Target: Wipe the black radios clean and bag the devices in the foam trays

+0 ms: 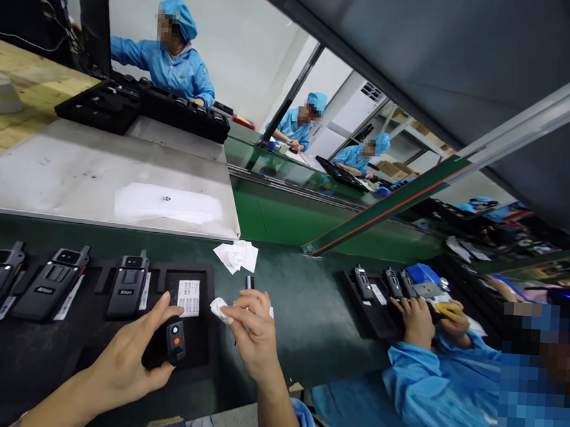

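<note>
My left hand (pixel 129 355) is closed around a black handheld radio (pixel 175 341) with an orange side button, held over the black foam tray (pixel 88 349). My right hand (pixel 253 327) pinches a small white cloth (pixel 220 309) and a thin dark pen-like tool (pixel 250 282), just right of the radio. Three more black radios (pixel 127 284) lie in the tray's slots, each beside a white label. A white printed label (pixel 188 296) lies in the slot behind the held radio.
A crumpled white tissue (pixel 237 255) lies on the green belt (pixel 318 306). A grey metal plate (pixel 104 176) sits behind the tray. At the right, a co-worker in a blue sleeve (pixel 429 377) handles radios in another tray (pixel 376 296). More blue-clad workers sit farther along the line.
</note>
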Motion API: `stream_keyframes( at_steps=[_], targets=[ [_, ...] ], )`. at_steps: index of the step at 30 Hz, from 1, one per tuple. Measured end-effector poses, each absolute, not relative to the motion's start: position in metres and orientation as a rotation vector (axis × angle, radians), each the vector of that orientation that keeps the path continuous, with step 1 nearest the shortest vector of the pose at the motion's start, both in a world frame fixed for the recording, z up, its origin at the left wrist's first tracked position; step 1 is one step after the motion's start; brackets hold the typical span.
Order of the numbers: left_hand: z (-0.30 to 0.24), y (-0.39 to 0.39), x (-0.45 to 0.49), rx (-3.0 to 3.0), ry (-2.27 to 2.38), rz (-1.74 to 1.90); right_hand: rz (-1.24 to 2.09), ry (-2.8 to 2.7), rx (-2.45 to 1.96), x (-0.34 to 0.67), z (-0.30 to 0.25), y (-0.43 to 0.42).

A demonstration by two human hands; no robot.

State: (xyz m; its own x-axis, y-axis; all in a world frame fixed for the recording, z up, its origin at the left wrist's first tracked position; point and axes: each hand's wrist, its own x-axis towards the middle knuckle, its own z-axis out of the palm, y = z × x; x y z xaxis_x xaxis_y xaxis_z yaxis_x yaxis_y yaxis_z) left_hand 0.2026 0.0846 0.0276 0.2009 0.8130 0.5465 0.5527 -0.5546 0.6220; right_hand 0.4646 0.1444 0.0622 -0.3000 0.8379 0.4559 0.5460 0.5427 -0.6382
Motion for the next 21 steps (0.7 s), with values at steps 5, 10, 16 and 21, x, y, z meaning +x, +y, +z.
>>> stream_keyframes(
  at_steps=[5,10,16,21],
  targets=[
    [0.029,0.086,0.203,2.201,1.282,1.268,0.556,-1.951,-1.043,0.452,0.076,0.139],
    [0.029,0.086,0.204,2.180,1.276,1.251,0.635,-1.962,-0.931,0.440,0.094,0.133],
    [0.027,0.087,0.201,2.136,1.267,1.196,0.664,-2.322,-0.911,0.426,0.110,0.130],
    [0.029,0.091,0.203,2.130,1.222,1.227,0.483,-2.460,-0.864,0.410,0.119,0.141]
  ],
)
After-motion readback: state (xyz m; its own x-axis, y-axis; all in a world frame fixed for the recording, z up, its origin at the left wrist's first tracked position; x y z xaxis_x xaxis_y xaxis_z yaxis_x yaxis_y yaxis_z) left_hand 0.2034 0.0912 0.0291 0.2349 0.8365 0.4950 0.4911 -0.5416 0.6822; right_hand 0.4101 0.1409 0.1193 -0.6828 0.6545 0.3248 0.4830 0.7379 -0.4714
